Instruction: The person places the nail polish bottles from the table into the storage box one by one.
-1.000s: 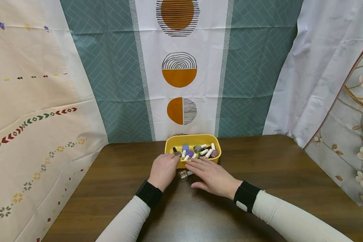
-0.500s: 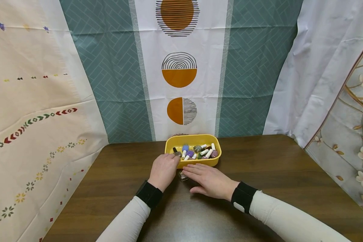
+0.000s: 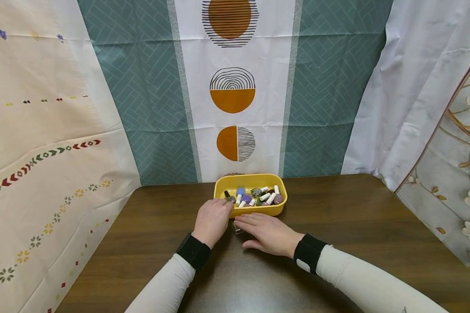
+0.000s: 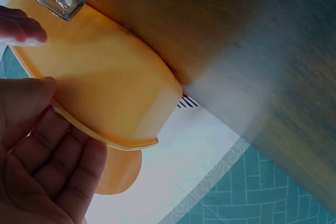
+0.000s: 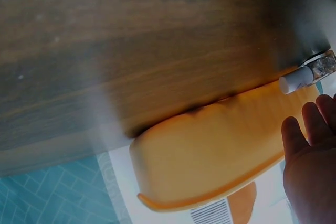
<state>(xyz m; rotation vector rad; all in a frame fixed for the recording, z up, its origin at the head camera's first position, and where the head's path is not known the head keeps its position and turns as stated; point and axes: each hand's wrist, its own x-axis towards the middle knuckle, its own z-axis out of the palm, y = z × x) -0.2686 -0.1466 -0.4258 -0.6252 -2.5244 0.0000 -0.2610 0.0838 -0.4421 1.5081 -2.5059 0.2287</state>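
Observation:
My left hand point(image 3: 213, 221) grips the front left rim of a yellow plastic basket point(image 3: 264, 211), thumb outside and fingers over the edge in the left wrist view. Several nail polish bottles point(image 3: 246, 199) lie inside, most with white caps and one with a black cap. On the table, in front of the basket, lies a nail polish bottle point(image 5: 323, 66) with clear glass, glittery contents and a white cap point(image 5: 296, 80). Over its capped end my right hand point(image 3: 272, 234) is held with straight fingers. Whether these fingers touch the bottle, I cannot tell.
The basket stands near the back of a dark brown wooden table point(image 3: 149, 243). Behind it hangs a patterned curtain point(image 3: 235, 100). Cream cloth point(image 3: 51, 195) hangs at the left, and floral cloth point(image 3: 454, 204) at the right.
My right hand has slid left and a little nearer to me, from the basket's front onto the loose bottle, hiding its cap in the head view. The left hand keeps its grip.

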